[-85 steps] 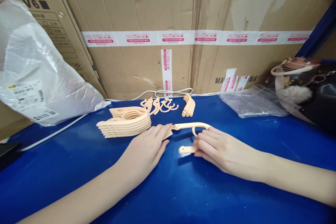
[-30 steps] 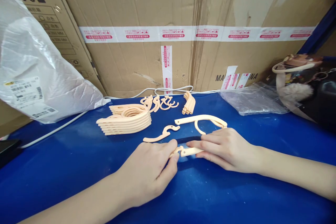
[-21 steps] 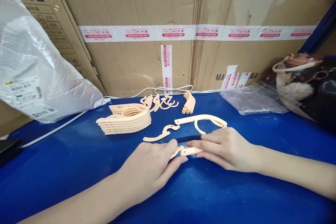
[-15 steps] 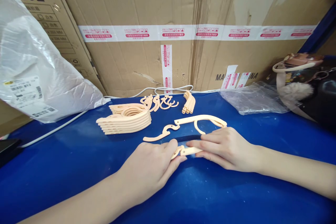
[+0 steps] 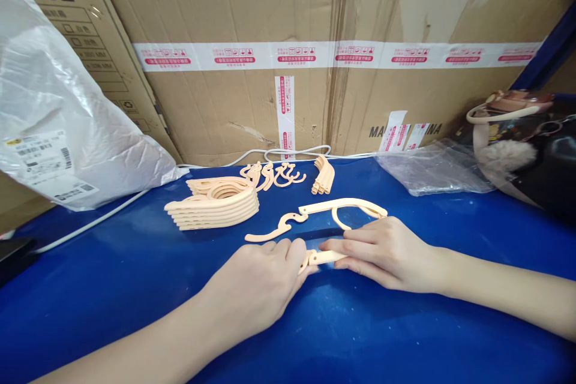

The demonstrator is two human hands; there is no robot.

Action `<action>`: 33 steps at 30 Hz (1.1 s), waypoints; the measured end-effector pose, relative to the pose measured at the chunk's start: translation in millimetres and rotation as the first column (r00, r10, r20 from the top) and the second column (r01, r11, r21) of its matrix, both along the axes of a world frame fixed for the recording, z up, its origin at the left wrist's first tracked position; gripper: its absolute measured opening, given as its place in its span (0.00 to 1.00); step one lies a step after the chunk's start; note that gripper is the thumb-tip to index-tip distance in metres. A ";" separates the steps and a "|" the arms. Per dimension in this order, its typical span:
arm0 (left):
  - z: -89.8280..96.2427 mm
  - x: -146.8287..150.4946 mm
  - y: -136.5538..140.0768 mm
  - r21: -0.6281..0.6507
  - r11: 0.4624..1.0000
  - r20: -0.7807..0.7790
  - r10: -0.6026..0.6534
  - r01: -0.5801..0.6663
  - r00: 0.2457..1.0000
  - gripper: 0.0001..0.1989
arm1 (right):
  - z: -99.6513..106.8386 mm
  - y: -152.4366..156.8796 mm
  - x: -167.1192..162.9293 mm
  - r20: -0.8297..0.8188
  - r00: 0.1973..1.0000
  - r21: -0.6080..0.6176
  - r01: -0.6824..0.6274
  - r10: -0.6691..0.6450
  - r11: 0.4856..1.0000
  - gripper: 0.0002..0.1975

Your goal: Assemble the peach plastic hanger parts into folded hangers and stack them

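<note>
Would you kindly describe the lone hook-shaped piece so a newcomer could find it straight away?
Start at the blue table and find the stack of peach hangers near the cardboard wall. Just right of that stack, in front of it, the hook piece lies flat by itself. Unlike the cluster of hooks by the wall, it lies alone, just beyond the left hand.

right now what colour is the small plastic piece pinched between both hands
Pale peach-cream plastic piece, clearest in the head view.

Bare forearms — no sleeves, rings

"V6" is printed on the left cardboard box [image 5: 81, 24].
</note>
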State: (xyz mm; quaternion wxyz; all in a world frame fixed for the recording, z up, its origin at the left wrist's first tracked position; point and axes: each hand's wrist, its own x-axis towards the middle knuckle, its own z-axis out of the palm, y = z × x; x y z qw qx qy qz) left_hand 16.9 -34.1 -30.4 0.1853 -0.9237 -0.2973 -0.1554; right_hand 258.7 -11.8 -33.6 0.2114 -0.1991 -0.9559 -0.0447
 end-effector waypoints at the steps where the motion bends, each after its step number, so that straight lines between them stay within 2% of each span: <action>1: 0.1 0.2 0.1 0.050 0.999 -0.009 -0.011 0.012 1.000 0.17 | 0.4 0.0 -0.3 -0.004 1.000 -0.004 -0.003 0.003 1.000 0.16; 7: 1.0 -0.4 0.4 0.279 0.960 -0.128 0.025 0.011 0.991 0.13 | 3.8 -1.2 -2.2 -0.023 0.999 -0.066 -0.035 0.034 0.997 0.15; 13: 2.8 -2.5 -1.6 0.368 0.930 -0.140 0.027 0.027 0.990 0.13 | 6.1 -2.7 -2.2 -0.009 1.000 -0.197 -0.031 0.030 0.980 0.15; 17: 1.5 -2.6 -1.2 0.361 0.932 -0.091 0.008 0.026 0.996 0.12 | 3.9 -1.6 -2.5 0.025 1.000 -0.183 -0.010 0.014 0.983 0.16; 27: -2.8 -1.8 1.4 0.210 0.977 0.048 -0.038 0.027 0.998 0.15 | 1.1 -1.6 -3.1 0.028 1.000 -0.181 0.012 -0.007 0.983 0.16; 33: -1.9 -2.4 0.6 0.198 0.980 0.085 -0.047 0.029 0.995 0.16 | 1.2 -2.5 -2.9 0.018 1.000 -0.165 0.000 0.003 0.986 0.16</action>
